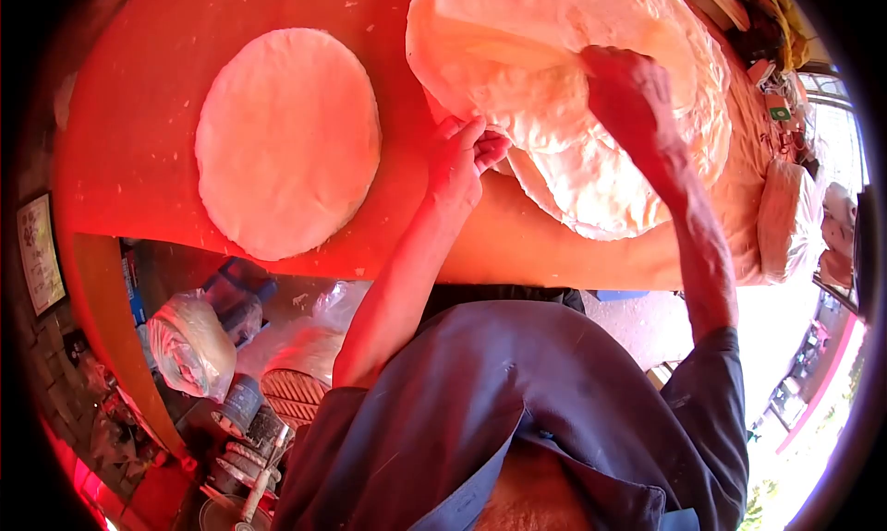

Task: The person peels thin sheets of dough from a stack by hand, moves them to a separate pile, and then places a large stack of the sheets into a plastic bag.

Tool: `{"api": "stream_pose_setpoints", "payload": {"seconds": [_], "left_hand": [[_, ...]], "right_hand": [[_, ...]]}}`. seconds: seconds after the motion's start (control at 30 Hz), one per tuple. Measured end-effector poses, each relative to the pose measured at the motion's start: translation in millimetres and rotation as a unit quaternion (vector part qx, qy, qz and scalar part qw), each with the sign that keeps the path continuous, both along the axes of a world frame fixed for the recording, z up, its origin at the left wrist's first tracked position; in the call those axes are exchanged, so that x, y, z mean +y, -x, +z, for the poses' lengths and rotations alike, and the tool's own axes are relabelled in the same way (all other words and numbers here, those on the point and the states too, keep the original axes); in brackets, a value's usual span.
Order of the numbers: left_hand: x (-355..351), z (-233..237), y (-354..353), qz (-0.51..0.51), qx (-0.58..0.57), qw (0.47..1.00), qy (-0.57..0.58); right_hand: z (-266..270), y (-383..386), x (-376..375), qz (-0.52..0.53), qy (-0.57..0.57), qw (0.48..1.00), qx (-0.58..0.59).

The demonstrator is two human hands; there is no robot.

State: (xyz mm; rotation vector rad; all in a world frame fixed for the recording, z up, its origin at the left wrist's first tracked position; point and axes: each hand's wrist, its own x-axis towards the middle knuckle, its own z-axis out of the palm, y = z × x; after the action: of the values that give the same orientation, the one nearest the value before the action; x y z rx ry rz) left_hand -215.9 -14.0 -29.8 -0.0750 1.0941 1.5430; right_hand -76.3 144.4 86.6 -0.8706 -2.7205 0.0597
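Observation:
A wide pile of thin, wrinkled flatbreads (564, 115) lies at the upper right of the table, its layers overlapping unevenly. My right hand (633, 92) is closed on a fold of the top flatbread and reaches over the pile. At the pile's near left edge, my left hand (467, 152) has its fingers curled in, apparently pinching the rim of a flatbread; the fingers partly hide the contact. To the left, a single round flatbread (288, 143) rests flat on the table, apart from both hands.
The orange-covered table (139, 162) spans the view. A plastic-wrapped bundle (785, 219) and small boxes sit along its right side. Beneath the table are a plastic-wrapped roll (192, 344), a can (238, 404) and a woven basket (294, 394). A framed sheet (40, 254) stands at the far left.

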Motion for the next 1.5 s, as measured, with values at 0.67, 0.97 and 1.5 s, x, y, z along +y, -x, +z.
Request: {"api": "stream_pose_setpoints", "payload": {"seconds": [0.67, 0.97, 1.5], "left_hand": [[20.8, 17.4, 25.2, -0.037, -0.060, 0.995, -0.073], [19.6, 19.3, -14.8, -0.118, -0.007, 0.993, -0.028], [78.6, 26.8, -87.1, -0.143, 0.012, 0.990, -0.004]], "right_hand": [[-86.5, 27.1, -50.7, 0.040, 0.041, 0.998, -0.002], [77.2, -29.9, 50.4, -0.032, -0.065, 0.997, -0.023], [117.7, -82.6, 45.7, -0.060, -0.096, 0.993, 0.028]]}}
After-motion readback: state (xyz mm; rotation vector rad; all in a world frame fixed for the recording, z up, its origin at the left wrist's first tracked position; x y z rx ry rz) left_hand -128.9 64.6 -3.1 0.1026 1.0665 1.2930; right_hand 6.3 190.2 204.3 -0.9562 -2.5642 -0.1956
